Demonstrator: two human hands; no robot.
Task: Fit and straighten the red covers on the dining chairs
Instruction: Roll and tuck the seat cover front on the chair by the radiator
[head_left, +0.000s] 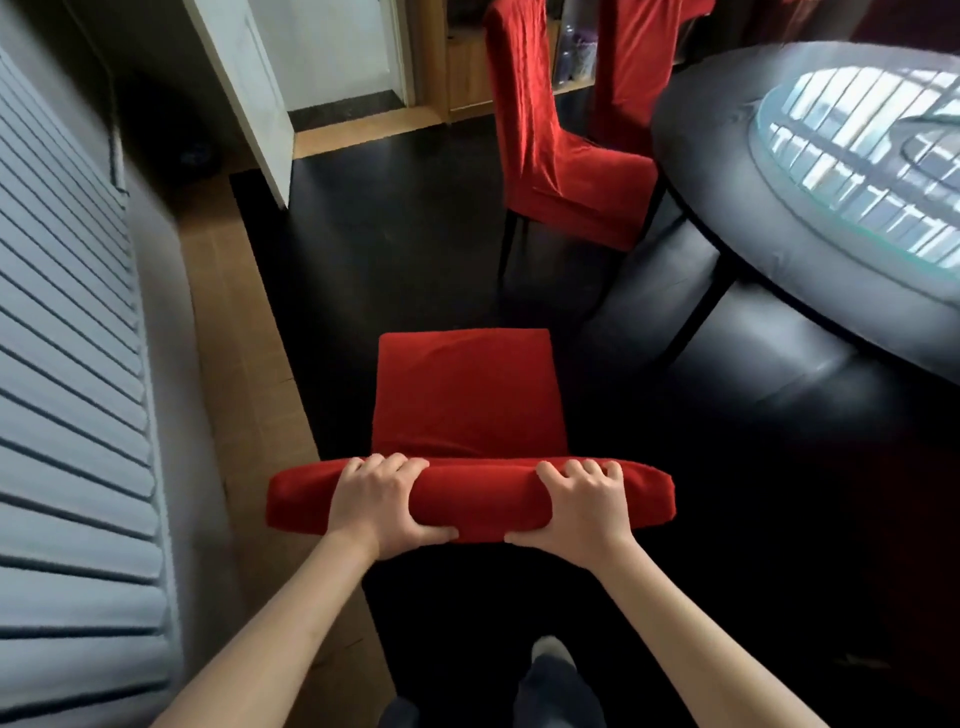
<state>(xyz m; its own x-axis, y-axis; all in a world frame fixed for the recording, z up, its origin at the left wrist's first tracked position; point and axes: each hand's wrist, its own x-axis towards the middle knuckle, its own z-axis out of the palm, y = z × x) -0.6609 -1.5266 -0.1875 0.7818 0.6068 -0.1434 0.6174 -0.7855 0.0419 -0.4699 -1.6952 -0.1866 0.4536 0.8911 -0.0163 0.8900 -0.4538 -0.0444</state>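
Observation:
A dining chair in a red cover stands right below me, seen from above and behind. Its seat (467, 389) faces away from me, and the top of its backrest (478, 499) runs across the view. My left hand (379, 499) grips the backrest top left of centre, fingers over the front and thumb underneath. My right hand (582, 506) grips it right of centre the same way. A second red-covered chair (561, 150) stands further off at the table, its cover wrinkled down the back. A third red-covered chair back (634, 62) shows behind it.
A round dark table (727, 171) with a glass turntable (857, 156) fills the right side. A dark rounded base (753, 338) sits under it. A grey slatted panel (67, 364) lines the left, a white door (244, 88) stands open ahead, and dark floor lies between the chairs.

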